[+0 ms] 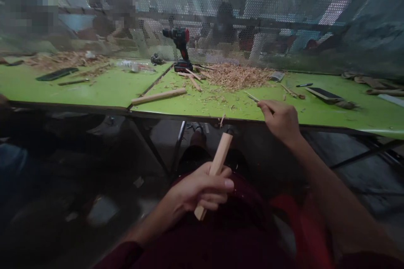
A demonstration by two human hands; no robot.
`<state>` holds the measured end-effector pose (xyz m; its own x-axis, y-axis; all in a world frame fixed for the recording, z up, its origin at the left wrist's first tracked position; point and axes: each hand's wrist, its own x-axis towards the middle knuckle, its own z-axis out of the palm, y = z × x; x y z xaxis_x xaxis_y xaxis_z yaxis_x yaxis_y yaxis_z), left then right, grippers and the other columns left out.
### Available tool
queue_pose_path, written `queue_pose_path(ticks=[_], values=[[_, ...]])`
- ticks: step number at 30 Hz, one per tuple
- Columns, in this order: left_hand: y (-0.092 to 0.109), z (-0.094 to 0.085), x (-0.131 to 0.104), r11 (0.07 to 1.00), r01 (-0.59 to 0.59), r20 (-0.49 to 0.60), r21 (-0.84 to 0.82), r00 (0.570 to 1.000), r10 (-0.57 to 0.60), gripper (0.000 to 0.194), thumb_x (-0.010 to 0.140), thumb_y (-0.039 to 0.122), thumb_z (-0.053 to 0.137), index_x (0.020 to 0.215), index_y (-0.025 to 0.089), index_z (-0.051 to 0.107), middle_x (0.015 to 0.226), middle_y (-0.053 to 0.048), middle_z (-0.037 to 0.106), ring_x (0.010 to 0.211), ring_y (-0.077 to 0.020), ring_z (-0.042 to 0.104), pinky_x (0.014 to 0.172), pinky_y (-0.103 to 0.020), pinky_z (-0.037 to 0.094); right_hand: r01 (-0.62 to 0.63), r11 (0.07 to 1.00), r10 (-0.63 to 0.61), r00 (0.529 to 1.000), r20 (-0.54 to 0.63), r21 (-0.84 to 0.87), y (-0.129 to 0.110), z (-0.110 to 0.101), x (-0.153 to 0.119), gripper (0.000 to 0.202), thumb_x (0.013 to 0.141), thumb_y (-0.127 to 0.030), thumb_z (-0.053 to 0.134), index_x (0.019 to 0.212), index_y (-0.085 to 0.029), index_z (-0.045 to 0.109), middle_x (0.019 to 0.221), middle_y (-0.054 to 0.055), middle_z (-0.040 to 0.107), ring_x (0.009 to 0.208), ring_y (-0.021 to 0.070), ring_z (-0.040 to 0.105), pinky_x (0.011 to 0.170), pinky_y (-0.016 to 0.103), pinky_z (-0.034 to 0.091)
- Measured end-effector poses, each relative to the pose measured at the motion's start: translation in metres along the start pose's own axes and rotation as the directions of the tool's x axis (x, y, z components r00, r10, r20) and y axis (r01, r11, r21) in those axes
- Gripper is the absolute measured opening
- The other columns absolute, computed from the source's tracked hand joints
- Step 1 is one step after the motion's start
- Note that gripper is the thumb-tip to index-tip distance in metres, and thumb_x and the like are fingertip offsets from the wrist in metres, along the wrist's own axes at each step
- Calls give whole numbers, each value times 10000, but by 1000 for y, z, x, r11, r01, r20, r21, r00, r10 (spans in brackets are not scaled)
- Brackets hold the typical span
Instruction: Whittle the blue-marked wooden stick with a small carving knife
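Note:
My left hand (208, 187) is wrapped round a short wooden stick (221, 153), held tilted above my lap, below the table's front edge. The stick has flat, cut-looking faces. My right hand (280, 121) is closed at the table's front edge, to the right of the stick and apart from it. A slim, pale, pointed knife blade (251, 96) sticks out to the left from its fingers; the handle is hidden in the fist. A thin wood shaving (222, 120) shows at the table edge, above the stick's upper end.
On the green table (176, 107) lie a round wooden rod (159, 96), a heap of shavings (238, 76), a black-and-red cordless drill (181, 48), a pen (304, 85) and a dark flat block (326, 94). A perforated metal screen (268, 12) stands behind, with people beyond it.

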<state>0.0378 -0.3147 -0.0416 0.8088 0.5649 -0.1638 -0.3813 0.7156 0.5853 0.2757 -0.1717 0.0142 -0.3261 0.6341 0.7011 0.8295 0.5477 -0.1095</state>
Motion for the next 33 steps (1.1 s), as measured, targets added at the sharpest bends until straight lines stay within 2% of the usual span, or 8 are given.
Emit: queue_pose_path(ticks=[3,6,9,14,19,27,29,33], values=[[5,-5,9,996,-48,-16,-77,999,47,356,769,146,722,733,197,371,510,117,284,379,3,103,316,-105,84,-145,960,142,989,32,241,-16,-9,-12,288,945,-332,492,924,-173,731,986,119,736,943,267,677,838,395,497],[7,-11,15,986,-103,20,-129,994,106,309,805,168,690,738,190,389,509,113,297,379,0,92,310,-98,93,-282,836,217,958,188,471,-49,-11,-35,310,948,-375,497,916,-167,725,884,75,735,835,209,678,740,316,511],[6,-15,16,983,-137,22,-125,990,141,299,810,192,684,726,186,398,494,112,303,369,0,93,303,-95,90,-350,714,179,928,326,606,-75,-7,-55,310,955,-376,487,913,-170,714,849,53,719,777,174,656,667,272,484],[6,-15,13,991,-126,-44,-34,991,124,292,721,120,726,805,187,456,517,125,326,357,16,105,309,-93,104,-24,827,-151,953,263,561,-89,-1,-72,252,969,-289,493,941,-153,702,785,41,670,693,125,602,645,236,437],[4,-13,14,994,-100,-114,52,988,105,313,726,154,745,746,190,435,453,135,276,350,7,106,308,-112,85,323,888,-389,908,157,328,-84,0,-74,266,980,-274,480,957,-126,699,697,21,602,591,103,526,545,243,333],[10,-7,10,993,-102,-111,63,988,109,347,755,157,737,750,204,393,468,137,248,374,2,87,321,-113,73,543,829,-553,832,48,136,-76,9,-61,271,983,-278,459,954,-152,698,667,7,609,562,111,476,563,265,330],[8,-5,7,995,-86,-102,54,991,91,364,753,153,739,746,208,379,477,137,250,372,2,87,318,-112,67,492,865,-498,865,56,97,-64,12,-52,276,980,-292,467,943,-165,710,660,10,617,566,112,494,560,260,335],[0,0,1,997,16,44,70,999,-19,416,742,204,765,698,202,351,516,117,297,364,7,158,311,-119,128,142,984,-142,990,-15,104,-25,12,-30,249,947,-293,524,909,-162,733,776,63,704,680,145,607,619,249,418]])
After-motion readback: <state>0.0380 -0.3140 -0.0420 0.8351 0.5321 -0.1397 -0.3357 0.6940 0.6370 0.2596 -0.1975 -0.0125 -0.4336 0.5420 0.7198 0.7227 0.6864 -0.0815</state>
